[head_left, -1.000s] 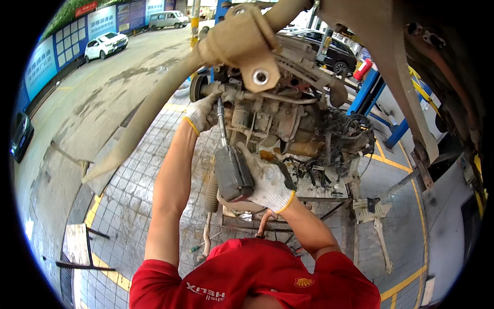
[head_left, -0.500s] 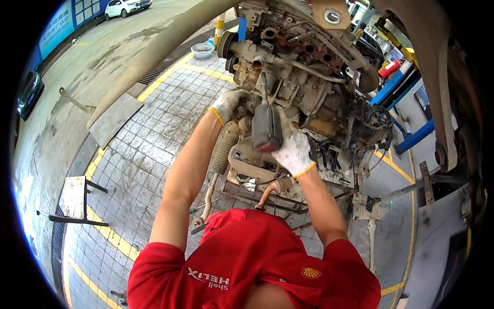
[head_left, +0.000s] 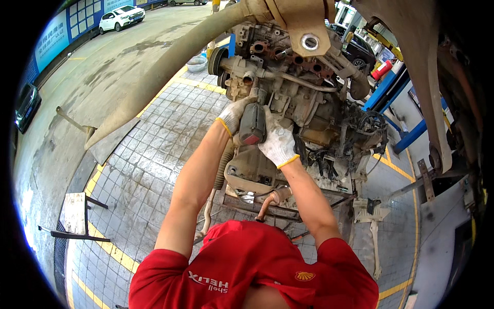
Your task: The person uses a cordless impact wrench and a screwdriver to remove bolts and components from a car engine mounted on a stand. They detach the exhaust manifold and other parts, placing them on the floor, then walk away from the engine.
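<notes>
A dirty car engine stands in front of me. My right hand, in a white knit glove with a yellow cuff, is closed on the grip side of a dark grey cordless impact wrench with a red patch on its rear end. The wrench points away from me, its nose toward the engine's front left side. My left hand, gloved alike, is closed by the wrench's front end, its fingertips at the shaft. What the shaft's tip meets is hidden.
Large metal suspension arms hang overhead and cross the upper view. A stand frame lies under the engine. At left is a small bench; a basin stands beyond. Blue lift posts rise at right, with a red cylinder beyond.
The wrench has shifted slightly left and tilted, with my right hand on it. My left hand has come up from the engine parts to the wrench's front. The view has shifted a little.
</notes>
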The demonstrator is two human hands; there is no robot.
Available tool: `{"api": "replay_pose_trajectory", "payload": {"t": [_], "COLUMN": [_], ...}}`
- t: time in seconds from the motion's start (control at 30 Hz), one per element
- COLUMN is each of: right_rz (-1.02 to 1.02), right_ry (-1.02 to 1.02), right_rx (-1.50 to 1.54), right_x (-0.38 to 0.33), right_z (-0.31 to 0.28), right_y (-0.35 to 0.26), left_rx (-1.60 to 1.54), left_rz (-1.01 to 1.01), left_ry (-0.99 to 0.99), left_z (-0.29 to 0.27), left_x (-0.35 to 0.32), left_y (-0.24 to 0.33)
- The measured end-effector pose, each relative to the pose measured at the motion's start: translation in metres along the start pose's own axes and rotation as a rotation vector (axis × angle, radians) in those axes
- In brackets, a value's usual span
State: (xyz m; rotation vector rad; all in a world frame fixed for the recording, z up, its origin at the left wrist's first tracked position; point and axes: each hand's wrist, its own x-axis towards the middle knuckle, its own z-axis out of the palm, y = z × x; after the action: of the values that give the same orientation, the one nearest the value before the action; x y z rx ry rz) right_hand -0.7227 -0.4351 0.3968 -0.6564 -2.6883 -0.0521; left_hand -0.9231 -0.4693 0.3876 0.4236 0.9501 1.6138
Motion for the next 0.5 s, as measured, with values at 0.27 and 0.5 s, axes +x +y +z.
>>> {"api": "replay_pose_trajectory", "payload": {"t": [0.27, 0.5], "right_rz": [0.003, 0.017], "right_ry": [-0.058, -0.05], "right_rx": [-0.094, -0.009], "right_x": [-0.003, 0.001], "right_z": [0.014, 0.0], "right_y": [0.002, -0.007], "left_rx": [0.06, -0.239], "left_rz": [0.014, -0.015], "left_ry": [0.013, -0.085], "left_z": [-0.01, -0.016], "left_x": [0.005, 0.012], "left_y": [-0.009, -0.016]}}
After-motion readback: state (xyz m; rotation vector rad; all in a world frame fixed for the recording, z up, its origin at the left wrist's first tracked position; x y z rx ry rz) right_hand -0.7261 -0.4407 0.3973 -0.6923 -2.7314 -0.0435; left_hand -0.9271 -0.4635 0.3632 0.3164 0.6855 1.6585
